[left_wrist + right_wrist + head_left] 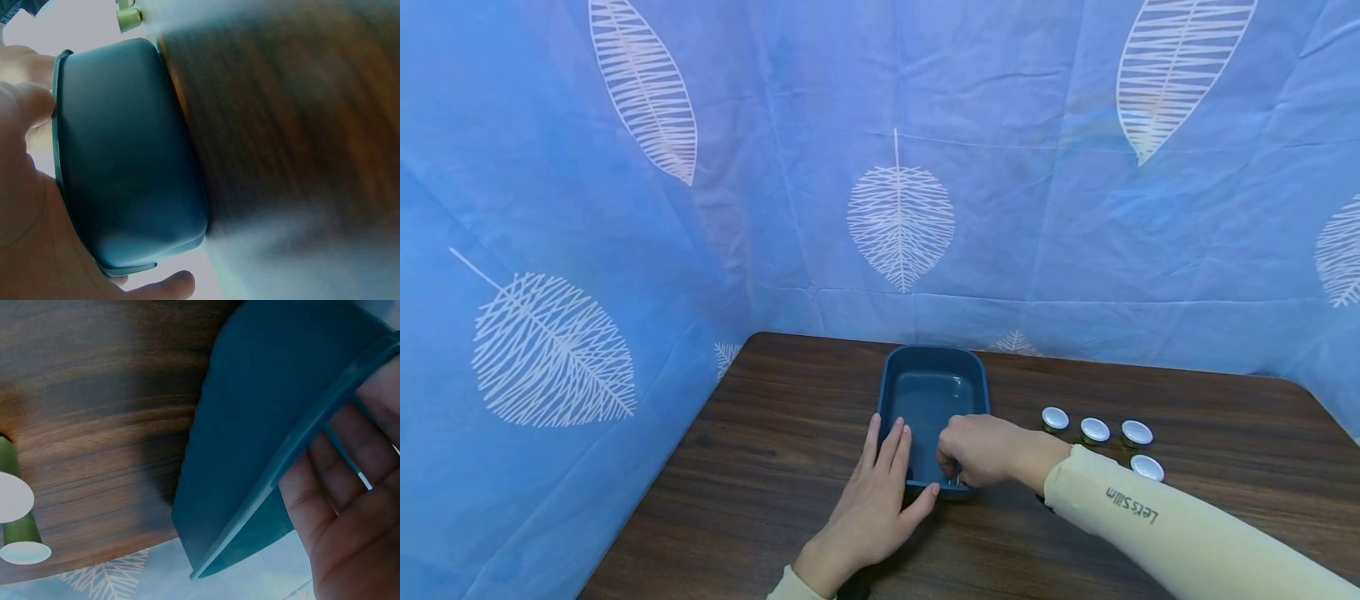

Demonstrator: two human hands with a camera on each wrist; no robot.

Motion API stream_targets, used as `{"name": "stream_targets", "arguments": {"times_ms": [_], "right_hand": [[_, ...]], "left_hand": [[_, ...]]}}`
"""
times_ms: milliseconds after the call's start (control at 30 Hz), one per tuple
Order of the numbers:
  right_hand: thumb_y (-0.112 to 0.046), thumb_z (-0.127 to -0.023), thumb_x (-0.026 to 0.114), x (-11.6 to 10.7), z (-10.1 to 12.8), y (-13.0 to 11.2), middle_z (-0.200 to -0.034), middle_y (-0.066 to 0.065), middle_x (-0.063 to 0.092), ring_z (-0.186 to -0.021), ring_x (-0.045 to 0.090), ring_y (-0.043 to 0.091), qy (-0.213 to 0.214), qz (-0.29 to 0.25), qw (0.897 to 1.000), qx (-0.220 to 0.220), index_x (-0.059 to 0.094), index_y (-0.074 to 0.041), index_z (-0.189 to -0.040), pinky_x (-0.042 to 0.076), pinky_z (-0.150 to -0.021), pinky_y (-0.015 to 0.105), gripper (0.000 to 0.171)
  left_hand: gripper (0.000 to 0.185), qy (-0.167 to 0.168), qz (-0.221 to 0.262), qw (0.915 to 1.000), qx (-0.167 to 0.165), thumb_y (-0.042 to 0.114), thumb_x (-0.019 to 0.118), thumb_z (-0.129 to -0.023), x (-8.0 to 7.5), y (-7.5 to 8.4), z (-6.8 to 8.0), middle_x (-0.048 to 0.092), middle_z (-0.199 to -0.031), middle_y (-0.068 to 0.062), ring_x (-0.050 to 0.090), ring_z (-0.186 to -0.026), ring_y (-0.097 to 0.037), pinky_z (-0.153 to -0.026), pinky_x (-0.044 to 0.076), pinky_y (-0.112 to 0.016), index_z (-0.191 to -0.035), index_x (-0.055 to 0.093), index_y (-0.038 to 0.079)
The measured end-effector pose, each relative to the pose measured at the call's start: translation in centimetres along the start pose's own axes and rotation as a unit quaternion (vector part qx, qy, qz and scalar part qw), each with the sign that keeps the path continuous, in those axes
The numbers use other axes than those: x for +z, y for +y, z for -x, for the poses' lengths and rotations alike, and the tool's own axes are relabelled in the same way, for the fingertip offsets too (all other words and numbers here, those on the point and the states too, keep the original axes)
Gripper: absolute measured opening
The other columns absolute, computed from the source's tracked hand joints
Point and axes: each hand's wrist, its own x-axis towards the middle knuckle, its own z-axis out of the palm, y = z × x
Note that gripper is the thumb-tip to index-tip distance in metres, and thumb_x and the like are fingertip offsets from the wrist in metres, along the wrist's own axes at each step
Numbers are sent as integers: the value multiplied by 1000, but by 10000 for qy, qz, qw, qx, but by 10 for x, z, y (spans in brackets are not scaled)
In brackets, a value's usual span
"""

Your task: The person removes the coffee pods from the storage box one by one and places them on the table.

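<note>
Both hands meet at the near end of a dark blue tray point(932, 392) on the wooden table point(760, 467). Left hand point(880, 500) lies flat, fingers straight against its rim; right hand point(977, 450) curls over it. Four silver-capped jars point(1095, 431) stand at three o'clock of the tray.

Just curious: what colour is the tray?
Dark teal-blue tray, clearest in the head view.

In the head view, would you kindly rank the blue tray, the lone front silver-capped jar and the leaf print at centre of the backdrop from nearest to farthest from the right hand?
1. Blue tray: the right hand grips its near rim.
2. Front silver-capped jar: on the table to the right, beside the sleeve.
3. Centre leaf print: on the backdrop, beyond the tray.
</note>
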Motion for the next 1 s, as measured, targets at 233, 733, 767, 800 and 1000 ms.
{"name": "stream_targets", "arguments": {"times_ms": [233,733,767,800,1000], "right_hand": [[9,-91,75,2,-1,-1,-67,-9,62,-59,52,4,-179,-164,9996,128,70,-17,-72,49,-59,20,32],[2,-97,75,-8,11,3,-75,-9,68,-66,56,0,568,275,9974,-351,76,-17,-89,54,-64,19,21],[1,-97,75,-10,12,4,-76,-9,68,-67,56,0,761,428,9951,-468,76,-16,-89,53,-63,19,19],[0,-98,75,-12,14,6,-76,-9,67,-68,55,0,944,596,9921,-570,76,-17,-90,52,-63,19,18],[-3,-99,74,-21,26,14,-81,-8,61,-70,50,3,1727,1059,9760,-803,71,-17,-93,48,-63,20,16]], "left_hand": [[84,-3,38,10000,-5,61,44,-110,0,-1,0,16,-183,-9,-7,-170,-34,-132,26,-63,-173,22,10],[85,22,-22,10000,71,61,45,-110,1,-1,1,17,-182,-10,-5,-170,-35,-131,26,-63,-172,23,9],[85,28,-24,10000,70,62,44,-110,1,0,1,18,-182,-10,-5,-170,-36,-131,27,-63,-172,22,8],[85,33,-38,10000,66,63,44,-110,1,0,1,18,-182,-10,-5,-170,-36,-131,27,-63,-172,22,9],[86,52,-47,10000,21,65,43,-109,1,0,2,18,-182,-8,-4,-171,-35,-130,29,-64,-173,22,10]]}}
